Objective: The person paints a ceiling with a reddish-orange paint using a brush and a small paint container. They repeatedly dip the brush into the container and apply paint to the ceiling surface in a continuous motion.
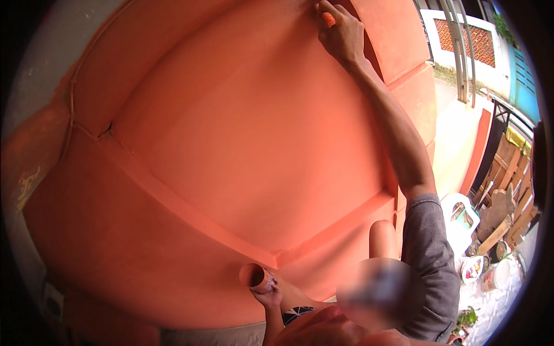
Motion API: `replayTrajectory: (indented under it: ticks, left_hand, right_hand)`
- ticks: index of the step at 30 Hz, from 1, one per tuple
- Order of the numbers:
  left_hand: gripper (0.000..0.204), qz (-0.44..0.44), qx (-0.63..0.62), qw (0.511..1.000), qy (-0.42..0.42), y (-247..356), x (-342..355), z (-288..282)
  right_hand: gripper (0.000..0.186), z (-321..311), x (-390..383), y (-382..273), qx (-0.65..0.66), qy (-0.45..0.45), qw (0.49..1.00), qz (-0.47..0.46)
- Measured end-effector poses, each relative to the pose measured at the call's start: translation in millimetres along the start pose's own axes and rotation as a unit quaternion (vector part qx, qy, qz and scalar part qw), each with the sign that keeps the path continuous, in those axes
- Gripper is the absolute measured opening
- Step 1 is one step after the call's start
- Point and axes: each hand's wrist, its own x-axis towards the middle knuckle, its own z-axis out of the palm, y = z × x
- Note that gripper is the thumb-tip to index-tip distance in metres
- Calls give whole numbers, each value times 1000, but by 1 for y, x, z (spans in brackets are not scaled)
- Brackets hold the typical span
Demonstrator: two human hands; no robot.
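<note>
My right hand [341, 33] is raised high against an orange-painted wall [242, 138], near a recessed edge at the top, with its fingers closed round a small tool with an orange handle [328, 19], likely a brush; its tip is hidden by the hand. My right arm stretches up from a dark grey sleeve. Low in the view, my left hand [269, 294] grips an orange-stained cup [252, 275], its open mouth facing up. The wall has recessed panels and raised bands.
At the right are a white wall with a lattice [464, 40], a blue gate [521, 75], metal posts, stacked wood pieces [499, 213], a white plastic chair or container [456, 230], a bucket [495, 277] and a plant [466, 319]. A grey surface [46, 46] borders the orange wall at upper left.
</note>
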Motion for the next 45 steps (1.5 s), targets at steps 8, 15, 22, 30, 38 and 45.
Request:
replayTrajectory:
  ticks: [8, 15, 22, 30, 38, 45]
  left_hand:
    - [76, -2, 13, 1000, -9, -12, 0, 16]
    - [78, 8, 21, 1000, 20, 0, -1, 2]
    - [75, 15, 24, 1000, 9, -5, -1, 6]
    - [72, -10, 16, 1000, 8, -20, 3, 31]
    - [76, -116, -9, 992, -46, -71, 21, 48]
    - [86, -158, 51, 985, 51, -164, 55, 70]
  right_hand:
    - [7, -1, -9, -107, 289, -139, 947, 25]
    - [35, -9, 21, 15, 209, 57, 966, 137]
    - [12, -2, 19, 5, 66, 6, 998, -4]
    - [13, -52, -21, -104, 348, -238, 901, 105]
    - [18, -134, -167, -112, 583, -157, 620, 501]
    - [19, -205, -262, -109, 503, -264, 551, 611]
